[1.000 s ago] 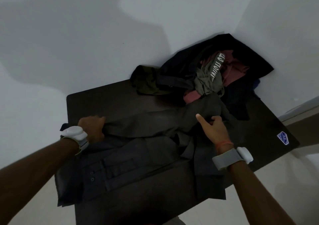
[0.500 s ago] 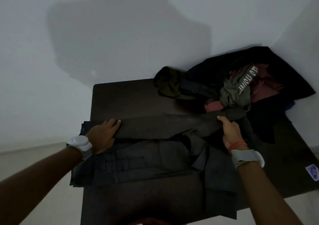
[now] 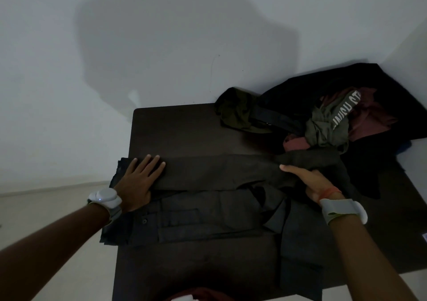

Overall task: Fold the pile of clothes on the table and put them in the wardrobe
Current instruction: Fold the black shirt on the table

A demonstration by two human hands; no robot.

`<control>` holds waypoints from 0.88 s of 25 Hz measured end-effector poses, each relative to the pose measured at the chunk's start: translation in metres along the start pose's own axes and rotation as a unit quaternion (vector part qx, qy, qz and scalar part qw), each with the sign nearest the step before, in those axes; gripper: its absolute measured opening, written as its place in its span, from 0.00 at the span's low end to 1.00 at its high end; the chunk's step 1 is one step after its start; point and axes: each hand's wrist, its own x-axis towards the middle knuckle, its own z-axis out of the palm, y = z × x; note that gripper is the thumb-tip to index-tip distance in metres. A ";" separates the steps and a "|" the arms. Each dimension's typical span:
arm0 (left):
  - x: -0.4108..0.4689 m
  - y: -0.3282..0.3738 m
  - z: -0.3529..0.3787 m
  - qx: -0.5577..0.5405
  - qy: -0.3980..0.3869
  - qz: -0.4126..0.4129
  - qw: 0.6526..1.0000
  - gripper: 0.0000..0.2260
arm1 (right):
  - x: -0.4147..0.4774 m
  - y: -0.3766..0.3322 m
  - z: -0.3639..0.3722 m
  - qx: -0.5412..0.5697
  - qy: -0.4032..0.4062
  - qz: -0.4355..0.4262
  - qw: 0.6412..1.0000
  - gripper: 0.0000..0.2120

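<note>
On the dark desk in front of me, a dark garment lies spread across the near half, its left edge hanging a little past the desk's side. A long strip of it is folded over along the far side, running from one of my hands to the other. A small button shows near the left end.

My left hand lies flat on the left end of that folded strip, fingers straight and slightly spread, palm pressing the cloth down. It grips nothing.

My right hand is at the other end of the strip. The thumb points left along the cloth and the fingers curl round the bunched fabric there. The fingertips are hidden under the cloth.

Each wrist carries a white band: one on the left wrist and one on the right wrist, with an orange thread just above the right one.

The pile of clothes sits in the far right corner of the desk, against the white wall. In it I can make out a black piece at the back, an olive green one on the left, a grey one with white lettering and a maroon one. The bunched end in my right hand touches the foot of the pile.

The light is dim, and the wardrobe is out of view.
</note>
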 end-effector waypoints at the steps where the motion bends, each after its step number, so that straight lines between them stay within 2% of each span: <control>1: -0.002 -0.004 0.001 0.001 -0.011 -0.029 1.000 0.47 | 0.001 0.004 -0.002 0.004 -0.005 0.006 1.000 0.27; 4: -0.006 -0.010 0.007 0.002 -0.044 -0.083 0.996 0.56 | 0.005 0.010 -0.007 0.025 0.043 -0.011 0.999 0.31; 7: -0.007 -0.007 0.009 0.016 -0.028 -0.067 0.997 0.55 | 0.006 0.007 -0.008 0.042 0.116 -0.040 0.992 0.30; 11: -0.010 -0.014 0.013 0.001 -0.013 -0.044 0.999 0.56 | 0.002 0.005 -0.003 0.088 0.106 -0.066 0.988 0.41; 15: -0.010 -0.022 0.015 -0.100 0.014 -0.011 0.995 0.48 | -0.004 0.011 0.000 0.087 0.046 -0.055 0.994 0.42; 17: -0.007 -0.015 0.012 -0.141 0.016 0.003 0.990 0.43 | -0.009 0.018 0.001 0.082 0.051 -0.065 0.993 0.42; 20: -0.004 0.000 0.013 -0.172 0.038 -0.011 0.984 0.36 | -0.017 0.026 0.002 0.073 0.071 -0.092 0.991 0.34; 22: -0.003 0.008 0.016 -0.171 0.052 -0.034 0.983 0.35 | -0.022 0.028 0.003 0.075 0.112 -0.128 0.983 0.29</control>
